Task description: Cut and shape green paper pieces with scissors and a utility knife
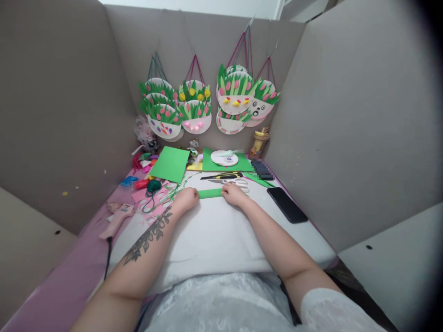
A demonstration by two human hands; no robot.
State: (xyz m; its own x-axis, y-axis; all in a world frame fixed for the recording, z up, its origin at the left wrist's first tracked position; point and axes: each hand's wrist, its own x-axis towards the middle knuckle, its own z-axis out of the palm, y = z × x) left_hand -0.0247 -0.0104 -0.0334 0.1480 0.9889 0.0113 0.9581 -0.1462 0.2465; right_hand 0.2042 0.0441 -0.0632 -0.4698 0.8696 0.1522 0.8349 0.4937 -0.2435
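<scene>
A green paper strip (210,193) lies across the white table surface in front of me. My left hand (187,199) is closed at its left end, fingers curled in. At the right end my right hand (234,193) is closed on the paper too. Just beyond the strip lie white-handled scissors (242,184), partly behind my right hand. Past them rests a black and yellow utility knife (224,175). Thin green paper trimmings (178,186) and pink paper scraps (161,198) are spread beside my left hand.
A pink glue gun (119,220) with a cord lies at left, near dark green yarn (154,186). Green sheets (170,163) and a white paper plate (224,158) are farther back. A black phone (286,204) lies right. Decorated paper-plate baskets (196,123) hang on the grey partition (207,32).
</scene>
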